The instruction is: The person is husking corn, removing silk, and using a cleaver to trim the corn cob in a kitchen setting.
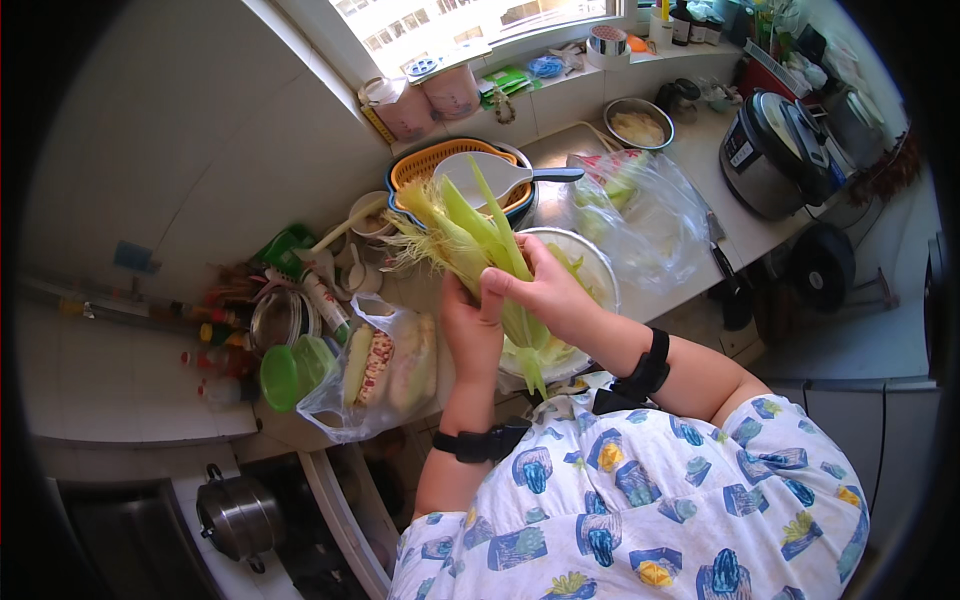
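An ear of corn (466, 244) in its green husk is held in front of me, tilted, with pale silk fanning from its upper left end. My left hand (471, 322) grips it from below on the left. On the right side, my right hand (551, 289) pinches the husk leaves between thumb and fingers, and some leaves stand apart from the ear. Beneath my hands, a round white-lined bin (609, 262) holds pale green husk pieces. To the left, a clear plastic bag (330, 416) contains peeled corn ears (375, 367), one with red and cream kernels.
Behind the corn, a white ladle (472, 174) with a dark handle rests across an orange basket (412, 161). A plastic bag (660, 225) with green produce lies right of the bin, near a knife (721, 259). An electric pressure cooker (772, 157) stands far right; a green-lidded container (281, 379) is left.
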Tool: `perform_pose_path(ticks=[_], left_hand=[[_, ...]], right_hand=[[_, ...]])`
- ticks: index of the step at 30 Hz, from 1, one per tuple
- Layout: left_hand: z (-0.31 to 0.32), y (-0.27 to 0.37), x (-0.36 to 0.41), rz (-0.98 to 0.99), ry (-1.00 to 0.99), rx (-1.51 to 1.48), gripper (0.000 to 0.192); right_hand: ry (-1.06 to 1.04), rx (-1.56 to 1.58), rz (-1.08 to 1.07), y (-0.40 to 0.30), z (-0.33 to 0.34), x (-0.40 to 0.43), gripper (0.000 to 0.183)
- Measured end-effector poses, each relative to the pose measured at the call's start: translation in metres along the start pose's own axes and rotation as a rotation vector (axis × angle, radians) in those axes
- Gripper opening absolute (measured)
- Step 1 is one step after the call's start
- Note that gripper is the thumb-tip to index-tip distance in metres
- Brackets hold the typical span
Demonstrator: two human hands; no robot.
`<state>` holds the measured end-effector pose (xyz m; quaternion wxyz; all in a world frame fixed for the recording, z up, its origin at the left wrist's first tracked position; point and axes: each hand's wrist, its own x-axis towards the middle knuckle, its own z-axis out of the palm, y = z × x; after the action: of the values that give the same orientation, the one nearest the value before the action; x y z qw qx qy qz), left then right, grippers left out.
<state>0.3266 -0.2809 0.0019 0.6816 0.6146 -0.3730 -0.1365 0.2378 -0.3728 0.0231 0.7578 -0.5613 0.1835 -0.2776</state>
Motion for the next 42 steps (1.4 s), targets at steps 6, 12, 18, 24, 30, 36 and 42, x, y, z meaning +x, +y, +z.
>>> perform_pose_path(ticks=[6,12,18,24,30,36,42], left_hand=[[-0.008,-0.001,-0.002,-0.032,-0.081,-0.048,0.046],[0.004,-0.002,-0.007,-0.047,0.113,0.404,0.050],[0.021,-0.007,-0.012,-0.110,0.082,0.070,0.045],[0.020,0.007,-0.010,-0.402,0.189,-0.272,0.051],[0.005,-0.005,-0.012,-0.538,0.351,-0.478,0.057],[0.014,-0.003,-0.007,-0.512,0.496,-0.733,0.066],[0.009,-0.035,0.006,-0.349,0.578,-0.495,0.067]], right_hand=[[-0.083,0.525,0.187,0.004,-0.002,0.000,0.033],[0.155,0.451,0.071,0.011,-0.001,0.004,0.025],[0.124,-0.044,-0.198,0.003,0.006,0.001,0.019],[0.058,-0.137,-0.177,0.009,-0.002,-0.003,0.021],[0.165,0.757,0.221,0.003,-0.024,0.004,0.029],[0.094,0.905,0.321,0.031,-0.026,-0.003,0.018],[0.101,0.810,0.426,0.006,-0.006,-0.018,0.017]])
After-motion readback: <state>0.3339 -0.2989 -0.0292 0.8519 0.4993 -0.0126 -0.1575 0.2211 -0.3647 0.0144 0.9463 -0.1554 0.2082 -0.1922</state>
